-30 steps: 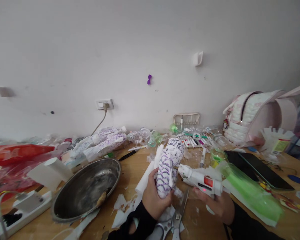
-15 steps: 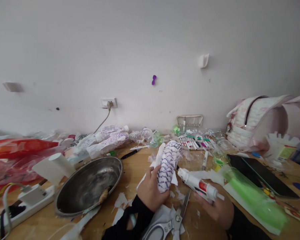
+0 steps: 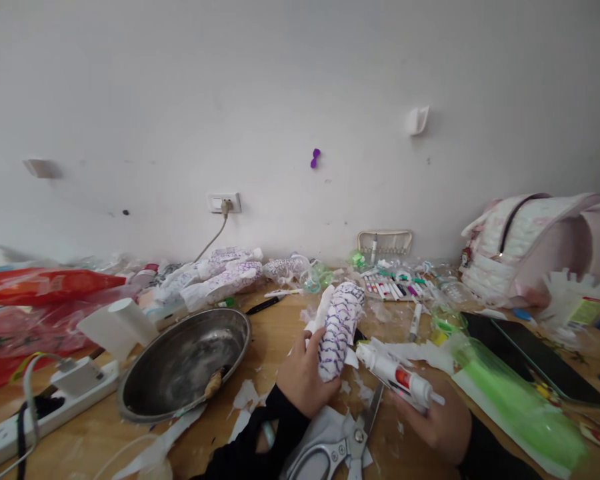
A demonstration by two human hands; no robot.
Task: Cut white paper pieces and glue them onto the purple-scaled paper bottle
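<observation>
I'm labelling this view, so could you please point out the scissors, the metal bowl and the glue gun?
Scissors point(image 3: 359, 437): head view, on the pivot.
Metal bowl point(image 3: 177, 367): head view, bare inside.
Glue gun point(image 3: 389, 371): head view, white body.

I see a black sleeve on each arm; the right sleeve point(image 3: 495, 448) looks plain. The left sleeve point(image 3: 240, 445) gapes near its cuff point(image 3: 286, 408), showing a pale blue-green strip point(image 3: 269, 433).
</observation>
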